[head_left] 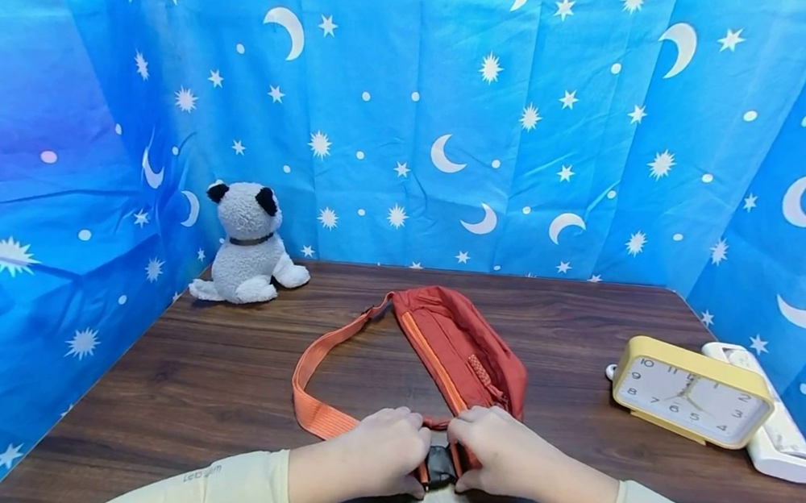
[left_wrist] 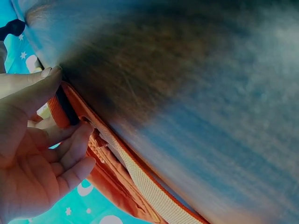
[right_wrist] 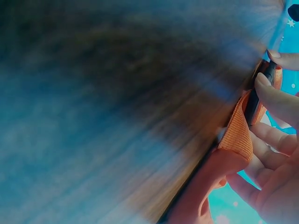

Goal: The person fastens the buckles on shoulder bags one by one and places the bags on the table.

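Note:
A red waist bag (head_left: 467, 339) with an orange zip lies on the table, its orange strap (head_left: 311, 368) looping out to the left. At the near end of the bag is a black buckle (head_left: 440, 467), its halves appearing joined. My left hand (head_left: 387, 448) pinches the buckle's left end and the webbing there. On the other side, my right hand (head_left: 503, 455) pinches the right end, close to the bag's corner. The left wrist view has the webbing (left_wrist: 140, 179) running down from the fingers. In the right wrist view, thumb and fingertips press the dark buckle (right_wrist: 254, 105).
A white plush dog (head_left: 243, 244) with black ears sits at the back left of the wooden table (head_left: 216, 371). To the right stands a yellow alarm clock (head_left: 691, 393), with a white device (head_left: 785, 442) behind it. A blue star-and-moon curtain (head_left: 401, 122) surrounds the table.

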`<action>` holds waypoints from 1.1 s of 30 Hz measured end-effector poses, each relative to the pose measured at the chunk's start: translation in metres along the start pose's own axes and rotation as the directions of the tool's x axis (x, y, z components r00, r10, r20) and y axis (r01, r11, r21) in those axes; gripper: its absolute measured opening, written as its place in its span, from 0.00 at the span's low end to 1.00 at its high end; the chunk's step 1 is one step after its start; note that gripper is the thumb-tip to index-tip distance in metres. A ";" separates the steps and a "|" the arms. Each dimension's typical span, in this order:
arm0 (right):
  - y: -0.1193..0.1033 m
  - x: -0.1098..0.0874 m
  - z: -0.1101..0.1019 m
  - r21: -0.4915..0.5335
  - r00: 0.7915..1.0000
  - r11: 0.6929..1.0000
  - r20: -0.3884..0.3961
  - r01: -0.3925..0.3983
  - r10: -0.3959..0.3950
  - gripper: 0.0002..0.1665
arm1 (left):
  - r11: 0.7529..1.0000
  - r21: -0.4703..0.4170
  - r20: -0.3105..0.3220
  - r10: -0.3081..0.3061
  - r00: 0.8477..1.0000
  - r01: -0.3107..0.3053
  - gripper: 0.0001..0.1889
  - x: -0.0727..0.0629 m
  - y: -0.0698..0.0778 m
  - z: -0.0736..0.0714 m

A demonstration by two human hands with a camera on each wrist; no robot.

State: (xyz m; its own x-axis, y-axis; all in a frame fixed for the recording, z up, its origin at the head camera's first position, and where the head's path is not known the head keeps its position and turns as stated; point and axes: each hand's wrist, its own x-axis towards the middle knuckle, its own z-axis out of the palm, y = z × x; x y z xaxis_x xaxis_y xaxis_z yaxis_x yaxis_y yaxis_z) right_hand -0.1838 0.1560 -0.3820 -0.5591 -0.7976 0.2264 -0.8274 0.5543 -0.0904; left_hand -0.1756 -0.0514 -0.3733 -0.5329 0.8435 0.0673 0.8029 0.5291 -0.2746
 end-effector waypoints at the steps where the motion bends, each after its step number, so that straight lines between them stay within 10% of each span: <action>1: 0.000 0.000 0.000 0.001 1.000 1.000 0.001 0.002 -0.002 0.24 | 1.000 0.000 0.003 -0.001 1.000 0.001 0.23 0.000 0.000 0.000; 24: 0.001 -0.002 0.001 -0.011 0.999 1.000 0.022 -0.029 0.029 0.24 | 1.000 -0.015 0.032 -0.017 0.999 0.017 0.26 0.004 0.001 0.006; 29: 0.002 -0.003 0.003 -0.070 0.992 0.997 -0.114 0.037 -0.045 0.22 | 0.999 0.009 -0.121 -0.045 0.992 0.046 0.28 0.002 0.000 0.007; 33: 0.006 -0.001 -0.001 -0.076 0.954 0.992 -0.276 0.102 -0.120 0.12 | 0.996 0.046 -0.309 -0.057 0.949 0.074 0.27 0.003 -0.008 0.007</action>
State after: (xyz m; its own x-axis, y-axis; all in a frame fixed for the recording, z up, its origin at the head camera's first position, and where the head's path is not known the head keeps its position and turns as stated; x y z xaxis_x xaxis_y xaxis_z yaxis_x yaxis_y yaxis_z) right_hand -0.1882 0.1600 -0.3813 -0.4194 -0.7611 0.4948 -0.8737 0.4864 0.0076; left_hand -0.1855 -0.0543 -0.3776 -0.4689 0.7994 0.3756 0.7480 0.5856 -0.3124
